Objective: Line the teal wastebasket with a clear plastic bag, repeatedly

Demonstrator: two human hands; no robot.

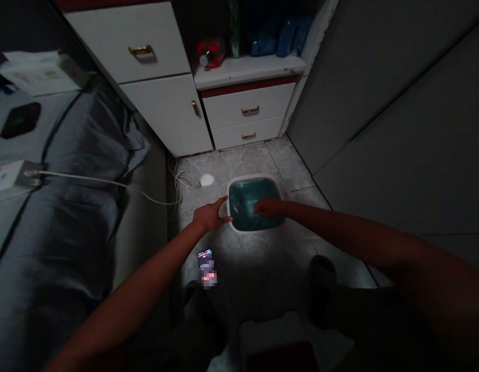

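Note:
A bin with a pale rim (255, 232) stands on the tiled floor in front of me, lined with a teal plastic bag (245, 199). At its left side is my left hand (210, 214), thumb and fingers spread apart with their tips against the rim. My right hand (269, 207) reaches over the right rim into the bin's opening. Its fingers are curled closed above the bag's inside; whether they pinch anything is hidden.
A lit phone (207, 267) lies on the floor near my left foot. White cables (179, 181) and a white disc (206, 180) are by the bed (88, 155). White drawers (249, 111) stand ahead, a grey panel (398, 129) at right, a stool (274, 330) below.

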